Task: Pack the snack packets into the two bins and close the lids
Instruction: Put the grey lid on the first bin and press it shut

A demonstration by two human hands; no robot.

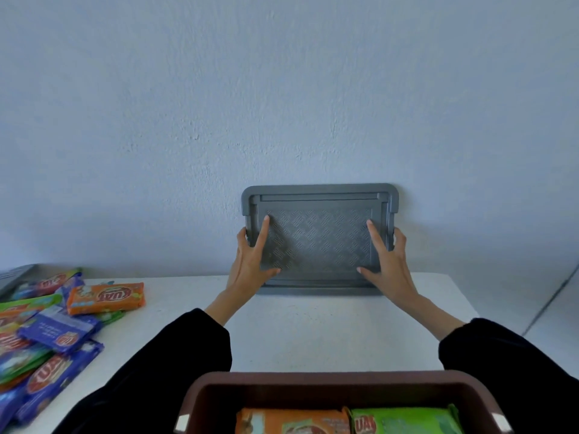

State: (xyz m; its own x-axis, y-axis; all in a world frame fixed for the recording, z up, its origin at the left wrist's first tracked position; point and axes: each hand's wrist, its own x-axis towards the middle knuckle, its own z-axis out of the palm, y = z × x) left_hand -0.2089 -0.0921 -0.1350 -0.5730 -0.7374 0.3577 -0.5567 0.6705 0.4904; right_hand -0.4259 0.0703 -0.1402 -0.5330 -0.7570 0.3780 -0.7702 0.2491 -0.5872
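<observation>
Nearest the camera sits the open brown bin, with an orange packet and a green packet lying flat side by side inside. Its mouth is uncovered, so it looks only partly filled and not ready to close. Beyond its far rim the white table runs bare to the wall, which leaves a free lane between bin and lid. To the left, well apart from the bin, the loose pile of snack packets overlaps in a heap near the table's left side, in easy reach for packing. A grey edge shows behind the pile, too cropped to identify. Further out, the left hand and right hand each grip a short side of the grey lid. The forefingers lie straight on its patterned face, the thumbs reach along the bottom and the other fingers curl round its edges. The lid stands upright on its long edge at the table's back, flat against the wall, probably parked there to keep it clear of the packing. The table's right edge lies just beyond it, so room there is tight.
</observation>
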